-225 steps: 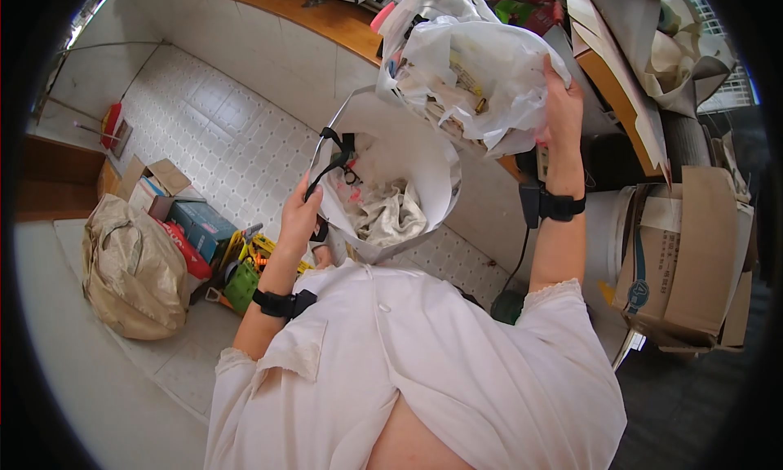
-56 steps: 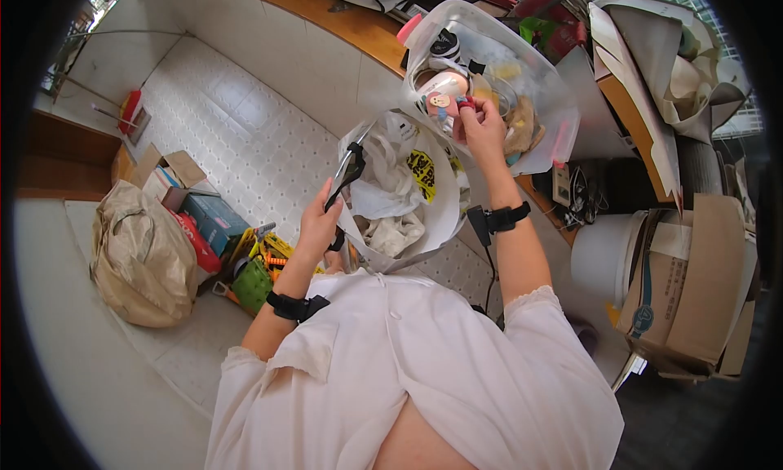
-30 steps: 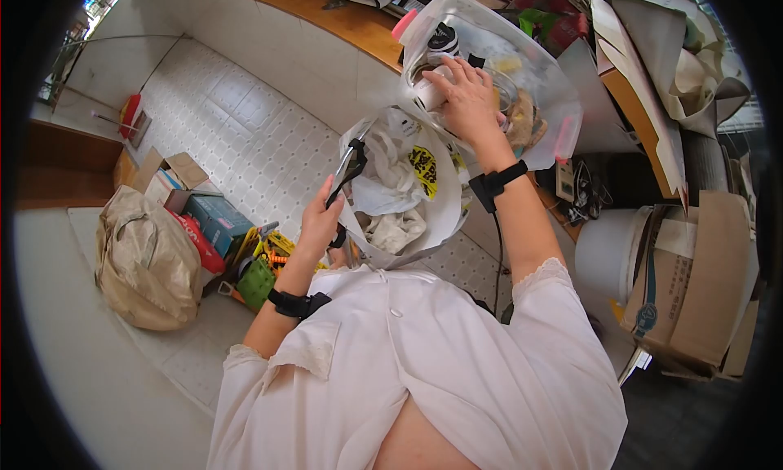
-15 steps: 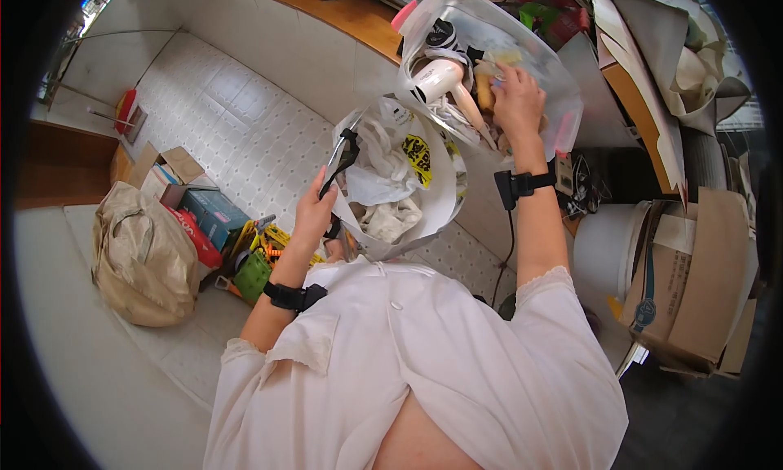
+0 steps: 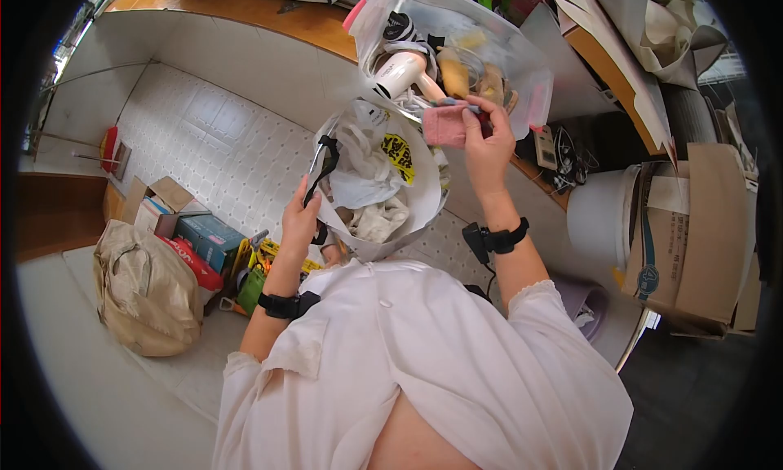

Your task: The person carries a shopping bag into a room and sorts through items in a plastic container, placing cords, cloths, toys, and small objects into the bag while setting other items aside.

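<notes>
The pink cloth (image 5: 444,126) is pinched in the fingers of the right hand (image 5: 491,153) by the near edge of the clear box (image 5: 528,70), and the left hand (image 5: 300,217) has its fingers closed around the white bag's (image 5: 430,197) black strap (image 5: 329,153).

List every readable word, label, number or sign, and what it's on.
"4", probably: round blue mark on the cardboard box.
Too small or blurred to read:
Column of characters, same box.
White lettering, red package.
Print, teal box.
Black print, yellow patch amid white plastic.
Pink item in right hand: none legible.
</notes>
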A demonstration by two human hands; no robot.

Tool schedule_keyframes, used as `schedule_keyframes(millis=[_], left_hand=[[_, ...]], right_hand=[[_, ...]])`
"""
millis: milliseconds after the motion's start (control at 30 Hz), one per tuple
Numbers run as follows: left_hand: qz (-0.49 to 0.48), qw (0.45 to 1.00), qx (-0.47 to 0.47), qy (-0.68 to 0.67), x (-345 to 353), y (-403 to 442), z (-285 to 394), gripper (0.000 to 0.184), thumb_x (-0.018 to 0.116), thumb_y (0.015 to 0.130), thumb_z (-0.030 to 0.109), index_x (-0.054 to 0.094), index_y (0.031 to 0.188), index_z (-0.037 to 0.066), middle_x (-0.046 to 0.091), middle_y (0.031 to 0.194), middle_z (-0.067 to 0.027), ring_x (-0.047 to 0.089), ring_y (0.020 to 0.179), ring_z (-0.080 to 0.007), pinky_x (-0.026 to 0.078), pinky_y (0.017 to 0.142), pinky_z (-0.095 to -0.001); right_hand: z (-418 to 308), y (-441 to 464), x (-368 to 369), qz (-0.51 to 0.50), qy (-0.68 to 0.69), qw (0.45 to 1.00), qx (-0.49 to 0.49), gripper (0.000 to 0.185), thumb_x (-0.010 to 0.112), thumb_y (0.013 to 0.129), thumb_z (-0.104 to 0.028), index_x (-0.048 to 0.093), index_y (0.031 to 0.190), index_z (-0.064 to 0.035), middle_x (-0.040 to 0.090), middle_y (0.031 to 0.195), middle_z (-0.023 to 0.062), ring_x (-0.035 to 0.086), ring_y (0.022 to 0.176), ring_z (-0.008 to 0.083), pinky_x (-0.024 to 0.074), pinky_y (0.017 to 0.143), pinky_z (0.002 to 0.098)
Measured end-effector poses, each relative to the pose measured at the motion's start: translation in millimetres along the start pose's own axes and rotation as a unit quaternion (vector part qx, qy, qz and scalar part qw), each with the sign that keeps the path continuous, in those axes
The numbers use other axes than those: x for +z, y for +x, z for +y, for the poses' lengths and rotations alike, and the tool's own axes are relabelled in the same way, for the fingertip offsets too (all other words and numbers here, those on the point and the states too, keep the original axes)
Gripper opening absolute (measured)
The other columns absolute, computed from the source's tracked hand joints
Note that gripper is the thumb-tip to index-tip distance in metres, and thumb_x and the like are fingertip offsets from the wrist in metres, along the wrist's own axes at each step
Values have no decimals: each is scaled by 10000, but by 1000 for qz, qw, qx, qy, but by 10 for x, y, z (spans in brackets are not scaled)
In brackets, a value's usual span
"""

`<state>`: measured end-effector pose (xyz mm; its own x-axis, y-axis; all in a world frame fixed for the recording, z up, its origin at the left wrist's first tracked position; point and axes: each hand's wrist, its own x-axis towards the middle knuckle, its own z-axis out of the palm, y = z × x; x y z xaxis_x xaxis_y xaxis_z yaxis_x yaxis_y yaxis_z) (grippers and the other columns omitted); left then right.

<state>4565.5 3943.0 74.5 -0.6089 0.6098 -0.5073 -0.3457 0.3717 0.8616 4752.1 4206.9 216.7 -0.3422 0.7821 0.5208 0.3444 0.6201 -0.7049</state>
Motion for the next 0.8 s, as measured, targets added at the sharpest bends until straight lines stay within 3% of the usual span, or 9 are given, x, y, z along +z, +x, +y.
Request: schedule_keyframes(millis=[133,300,467,567,700,800], left_hand=[[-8,1000,-4,-15,2,32,-38,578,631,1010,190,475,1567,173,565,788,51,481,583,-49,417,514,-254],[-13,1000,-8,-12,5,73,-83,575,633,1012,181,478,1565,164,569,798,52,481,591,-44,412,513,-248],[-14,1000,-6,-14,59,53,-48,563,624,1017,161,480,1560,139,579,824,47,487,600,-43,414,515,-242],[-16,1000,-10,-6,72,69,-55,558,619,1018,151,480,1558,128,588,843,40,495,611,-44,420,517,-240],[-23,999,1,-26,120,43,-41,558,619,1018,148,477,1558,121,585,848,40,502,624,-44,425,528,-237],[-21,999,5,-27,98,32,-18,561,619,1019,146,474,1560,122,582,839,46,502,628,-43,427,535,-235]], right_hand=[[185,-420,-165,-86,129,979,133,209,690,934,-26,716,1142,-18,693,1010,40,635,855,102,521,786,272],[289,-512,-843,-94,172,955,222,202,664,975,-35,696,1172,-3,704,1025,26,631,875,84,524,816,237],[809,-367,-1608,82,162,941,286,212,681,984,-65,701,1192,-31,681,1042,14,621,936,86,515,836,245],[1067,-75,-1826,164,141,949,230,232,672,989,-65,689,1217,-25,666,1064,25,621,952,95,510,872,249],[1456,261,-1827,190,154,949,199,260,660,995,-66,665,1249,-10,675,1135,56,635,1001,121,510,916,270],[1562,356,-1745,243,-41,963,104,281,642,1005,-96,637,1259,26,685,1241,125,660,1075,176,516,945,315]])
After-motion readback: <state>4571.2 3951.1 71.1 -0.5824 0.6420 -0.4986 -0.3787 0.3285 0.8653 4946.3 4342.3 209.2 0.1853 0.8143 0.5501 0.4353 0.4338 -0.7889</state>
